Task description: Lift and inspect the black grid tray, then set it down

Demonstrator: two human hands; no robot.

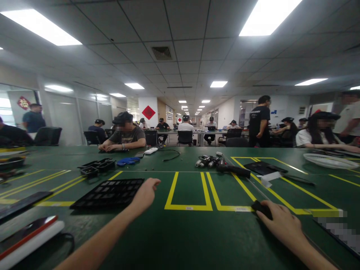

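Seen from my remote seat through the head camera, my right hand (284,223) grips a small black object (263,210), shaped rather like a computer mouse, on a green worktable (174,240) in a busy open-plan office. The object sits just beside a white label (243,209) on the yellow tape outlines (189,207), the fingers curled narrowly over its top and side; its underside is hidden, so I cannot tell whether it lies flat. My left hand (144,197) hangs at the right edge of a black compartmented tray (104,193), fingers loosely bent and pointing across the table; I cannot tell whether it touches the tray or pinches anything small. In my judgement, the hold on the right is best done with light, even pressure and a low wrist, so that the object neither tips nor skids over the tape, while the left forearm needs clearance from the tray's rim to avoid nudging it. Farther back stand black bins (98,165) beside a blue item (128,161), and, to the right, a cluster of metallic cylindrical parts (209,161) near a dark bar (234,170). Across the table, a co-worker in a dark cap (123,117) bends over the surface.
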